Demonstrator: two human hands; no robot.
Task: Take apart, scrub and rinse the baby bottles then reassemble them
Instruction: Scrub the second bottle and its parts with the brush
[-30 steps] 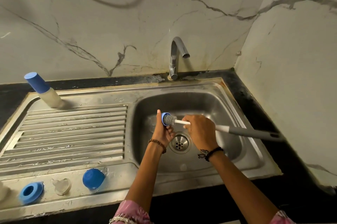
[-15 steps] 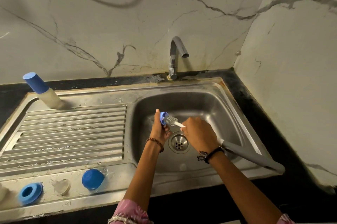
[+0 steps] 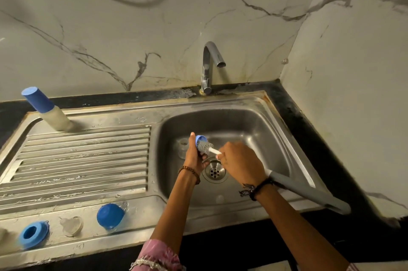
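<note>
Blue plastic bottle collar (image 3: 200, 139) sits over the steel sink basin (image 3: 260, 138), pinched in my left hand (image 3: 195, 158) with the thumb up along its far side. My right hand (image 3: 239, 166) is wrapped round the white shaft of the long grey-handled bottle brush (image 3: 309, 193), whose bristle head (image 3: 204, 146) is pushed into the collar. I see a clear bottle body (image 3: 183, 146) just behind my left hand in the basin. On the front ledge of the steel surface (image 3: 136, 224) lie a round blue cap (image 3: 110, 216), a clear teat (image 3: 71, 225) and a second blue ring (image 3: 33, 234). A blue-capped bottle (image 3: 45, 108) stands at the back left corner.
</note>
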